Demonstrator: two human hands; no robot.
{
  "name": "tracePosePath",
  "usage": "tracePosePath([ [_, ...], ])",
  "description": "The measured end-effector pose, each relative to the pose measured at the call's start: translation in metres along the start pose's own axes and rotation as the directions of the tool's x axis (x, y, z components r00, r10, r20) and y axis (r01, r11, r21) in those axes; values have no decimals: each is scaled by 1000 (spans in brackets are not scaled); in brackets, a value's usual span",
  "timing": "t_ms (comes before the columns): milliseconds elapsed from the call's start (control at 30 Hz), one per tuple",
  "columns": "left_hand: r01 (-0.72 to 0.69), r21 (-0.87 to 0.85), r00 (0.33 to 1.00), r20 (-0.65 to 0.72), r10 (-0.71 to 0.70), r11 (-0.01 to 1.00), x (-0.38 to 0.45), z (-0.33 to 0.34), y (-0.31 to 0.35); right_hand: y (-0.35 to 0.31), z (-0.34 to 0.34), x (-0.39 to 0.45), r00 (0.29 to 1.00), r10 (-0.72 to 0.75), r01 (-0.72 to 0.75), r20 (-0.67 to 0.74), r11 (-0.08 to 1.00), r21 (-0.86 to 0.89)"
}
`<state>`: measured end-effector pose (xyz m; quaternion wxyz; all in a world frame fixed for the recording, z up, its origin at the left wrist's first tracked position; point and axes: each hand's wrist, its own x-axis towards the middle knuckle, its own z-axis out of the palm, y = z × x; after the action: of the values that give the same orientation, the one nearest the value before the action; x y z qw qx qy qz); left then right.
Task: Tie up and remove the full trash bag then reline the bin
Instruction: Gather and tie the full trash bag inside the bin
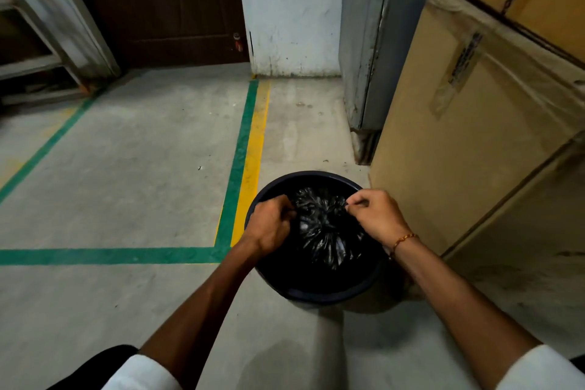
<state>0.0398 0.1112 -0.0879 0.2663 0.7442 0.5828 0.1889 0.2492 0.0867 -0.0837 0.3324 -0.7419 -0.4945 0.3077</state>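
Note:
A round dark bin (316,293) stands on the concrete floor, low and right of centre. Inside it sits a shiny black trash bag (323,225), its plastic gathered into wrinkles toward the middle. My left hand (270,225) is over the bin's left side with its fingers curled, pinching the bag's left edge. My right hand (376,215), a thin bracelet on its wrist, pinches the bag's right edge over the bin's right side. Between both hands the bag's top is stretched.
Large cardboard boxes (468,136) wrapped in clear film stand right beside the bin. A grey metal door frame (364,57) and a white wall lie behind. Green and yellow floor tape (245,152) runs left of the bin. A dark wooden door (152,3) is at the back left.

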Motion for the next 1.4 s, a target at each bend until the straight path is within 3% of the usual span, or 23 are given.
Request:
tracePosePath([
  [133,-72,-272,995,-82,51,960,1,-29,16,-25,-21,-2,995,-31,54,-90,963,262],
  [233,-107,-474,994,-79,80,874,-1,-59,23,-54,-41,-11,990,-104,130,-97,936,326],
  [433,-106,-662,994,-91,60,742,-16,-87,24,-78,-53,-20,987,-141,158,-72,866,474],
  [500,-56,-726,993,-115,-41,685,-15,-85,16,-82,-54,-21,992,-119,125,-45,857,500],
  [567,69,-789,966,-100,-239,610,-10,-81,9,-85,-54,-21,997,-78,70,-9,843,533],
  [633,250,-816,909,12,-416,521,-5,-74,0,-90,-56,-22,998,-56,30,29,825,564],
  [700,389,-817,862,159,-482,426,-4,-67,-8,-96,-60,-22,996,-67,18,63,812,583],
  [900,448,-848,890,391,-236,284,-2,-55,8,-99,-71,-19,990,-117,51,75,804,592],
  [1067,450,-880,890,430,-153,148,-2,-53,13,-94,-69,-10,999,-21,-15,50,785,619],
  [1200,492,-861,869,479,-124,129,5,-55,12,-91,-70,-5,993,-21,-64,118,738,672],
  [1400,561,-814,828,550,-108,149,7,-69,3,-78,-66,-2,988,-99,21,122,853,522],
])
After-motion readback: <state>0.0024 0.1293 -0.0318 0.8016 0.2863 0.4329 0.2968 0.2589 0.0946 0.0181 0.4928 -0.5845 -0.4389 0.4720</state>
